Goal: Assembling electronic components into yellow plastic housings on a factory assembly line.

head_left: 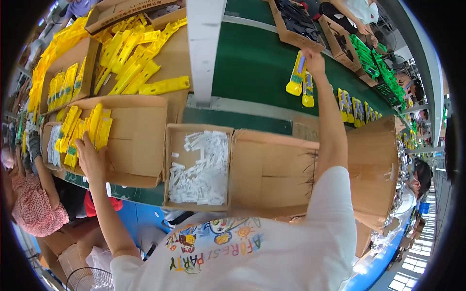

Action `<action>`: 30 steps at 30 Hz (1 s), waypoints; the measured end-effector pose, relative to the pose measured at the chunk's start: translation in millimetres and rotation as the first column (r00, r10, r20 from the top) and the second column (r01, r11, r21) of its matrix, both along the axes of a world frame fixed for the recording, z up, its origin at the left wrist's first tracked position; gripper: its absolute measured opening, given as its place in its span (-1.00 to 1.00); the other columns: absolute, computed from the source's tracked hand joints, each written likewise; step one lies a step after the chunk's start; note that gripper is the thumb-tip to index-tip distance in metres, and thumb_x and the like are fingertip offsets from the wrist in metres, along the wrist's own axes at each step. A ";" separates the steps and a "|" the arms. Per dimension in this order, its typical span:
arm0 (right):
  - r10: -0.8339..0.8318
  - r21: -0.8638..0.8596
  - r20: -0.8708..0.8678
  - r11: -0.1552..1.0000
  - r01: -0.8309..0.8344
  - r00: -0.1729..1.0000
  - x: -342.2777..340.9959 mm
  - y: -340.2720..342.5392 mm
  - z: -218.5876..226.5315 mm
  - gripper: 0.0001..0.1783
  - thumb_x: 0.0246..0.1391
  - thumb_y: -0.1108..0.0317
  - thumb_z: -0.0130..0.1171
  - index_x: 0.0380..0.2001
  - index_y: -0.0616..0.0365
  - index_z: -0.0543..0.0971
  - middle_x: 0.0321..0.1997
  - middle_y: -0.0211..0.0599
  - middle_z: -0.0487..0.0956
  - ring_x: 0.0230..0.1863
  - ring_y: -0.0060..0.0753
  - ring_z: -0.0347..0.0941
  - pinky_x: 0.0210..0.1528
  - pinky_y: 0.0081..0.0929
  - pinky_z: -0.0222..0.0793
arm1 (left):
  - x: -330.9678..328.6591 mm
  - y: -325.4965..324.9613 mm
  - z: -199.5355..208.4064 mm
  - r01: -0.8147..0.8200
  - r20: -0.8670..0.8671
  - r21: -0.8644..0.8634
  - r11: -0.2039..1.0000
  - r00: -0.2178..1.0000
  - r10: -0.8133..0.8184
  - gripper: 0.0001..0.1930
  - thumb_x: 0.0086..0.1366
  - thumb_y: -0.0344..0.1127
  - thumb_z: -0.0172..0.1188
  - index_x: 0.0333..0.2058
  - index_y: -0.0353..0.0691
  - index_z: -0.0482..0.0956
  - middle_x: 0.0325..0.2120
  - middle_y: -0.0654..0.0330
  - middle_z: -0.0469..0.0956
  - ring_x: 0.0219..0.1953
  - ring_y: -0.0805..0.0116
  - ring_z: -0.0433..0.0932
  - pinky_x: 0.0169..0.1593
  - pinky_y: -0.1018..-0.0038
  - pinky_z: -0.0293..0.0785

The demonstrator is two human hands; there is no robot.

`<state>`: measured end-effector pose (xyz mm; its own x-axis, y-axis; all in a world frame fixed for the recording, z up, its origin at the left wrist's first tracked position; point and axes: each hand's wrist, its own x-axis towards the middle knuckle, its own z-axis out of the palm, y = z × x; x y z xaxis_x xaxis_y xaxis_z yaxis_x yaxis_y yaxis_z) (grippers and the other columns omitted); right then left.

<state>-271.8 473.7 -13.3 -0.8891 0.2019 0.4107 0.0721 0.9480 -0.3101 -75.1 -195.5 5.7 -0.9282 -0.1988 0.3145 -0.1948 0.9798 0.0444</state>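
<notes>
My left hand reaches into a cardboard box at the left. Its thumb stands apart from the fingers, and the fingertips touch yellow plastic parts, long and narrow with green bits on some. Far out to the right, my right hand is closed at the upper end of a yellow plastic part with a lilac strip, over the green conveyor belt. A second, similar yellow part lies right beside it. My fingers partly hide where they meet the part.
Small white pieces fill a box before me; beside it stands a box with dark wires at its edge. A white post rises at the belt. Black parts, green parts and a yellow heap lie beyond. Co-workers sit around.
</notes>
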 end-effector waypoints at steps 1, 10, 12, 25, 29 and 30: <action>-0.003 0.000 -0.002 1.000 0.003 1.000 -8.5 23.1 -21.3 -0.75 0.14 0.17 0.07 -0.19 -0.04 0.63 -0.31 -0.21 0.63 -0.24 -0.15 0.58 -0.18 -0.33 0.45 | 0.1 11.1 5.1 -0.147 0.150 0.066 0.987 0.979 0.136 -0.32 -0.02 -0.42 0.34 0.10 -0.22 0.26 0.01 -0.07 0.25 -0.06 -0.14 0.43 -0.07 0.15 0.42; 0.452 -0.099 -0.092 0.882 -0.460 0.887 51.9 -62.9 5.2 -0.82 0.13 0.35 0.12 -0.22 0.10 0.62 -0.21 -0.28 0.60 -0.11 -0.33 0.51 -0.09 -0.41 0.37 | 34.3 100.5 -0.5 0.391 -0.181 0.452 0.802 0.920 -0.346 -0.60 -0.04 -0.60 0.18 -0.14 -0.27 0.45 -0.22 -0.05 0.38 -0.12 -0.12 0.42 -0.09 0.18 0.41; 0.472 -0.444 0.051 0.800 -0.404 0.880 125.0 -124.2 47.9 -0.76 0.16 0.31 0.10 -0.13 0.14 0.56 -0.15 -0.31 0.59 -0.06 -0.39 0.49 -0.04 -0.46 0.36 | 44.9 128.1 4.9 0.388 -0.397 0.498 0.776 0.897 -0.194 -0.58 -0.06 -0.58 0.21 -0.14 -0.25 0.48 -0.26 -0.04 0.39 -0.20 -0.07 0.41 -0.12 0.20 0.38; 0.663 -0.981 -0.190 -0.097 -0.169 0.724 286.1 -269.8 75.7 -0.62 0.33 0.06 -0.21 -0.10 0.16 0.37 -0.31 -0.27 0.45 -0.28 -0.34 0.52 -0.16 -0.37 0.49 | 109.8 192.3 39.7 -0.270 -0.123 0.853 -0.447 0.728 -0.675 -0.32 0.16 -0.19 0.23 0.18 -0.29 0.15 -0.14 0.11 0.45 -0.01 0.23 0.45 0.08 0.27 0.37; 0.631 -0.931 -0.152 0.167 -0.324 0.761 288.7 -277.9 71.8 -0.55 0.34 0.01 -0.27 -0.09 0.17 0.38 -0.25 -0.22 0.52 -0.23 -0.40 0.50 -0.17 -0.47 0.45 | 122.8 199.1 42.7 -0.603 -0.255 0.678 -0.420 0.343 -0.904 -0.35 0.22 -0.30 0.18 0.19 -0.29 0.05 -0.29 0.14 0.47 -0.20 0.38 0.54 -0.12 0.40 0.49; 0.627 -0.930 -0.150 0.172 -0.324 0.765 289.2 -276.0 70.6 -0.55 0.34 0.01 -0.27 -0.09 0.17 0.38 -0.25 -0.22 0.52 -0.23 -0.40 0.50 -0.17 -0.47 0.45 | 124.7 203.4 41.0 -0.475 -0.236 0.762 -0.440 0.429 -0.872 -0.44 0.26 -0.31 0.16 0.13 -0.27 0.09 -0.33 0.18 0.45 -0.29 0.45 0.53 -0.20 0.47 0.49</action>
<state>17.4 197.7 57.2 -0.9741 -0.2103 0.0834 -0.0795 -0.0272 -0.9965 49.6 7.9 46.7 -0.5452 0.8294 -0.1220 -0.5832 -0.2707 0.7659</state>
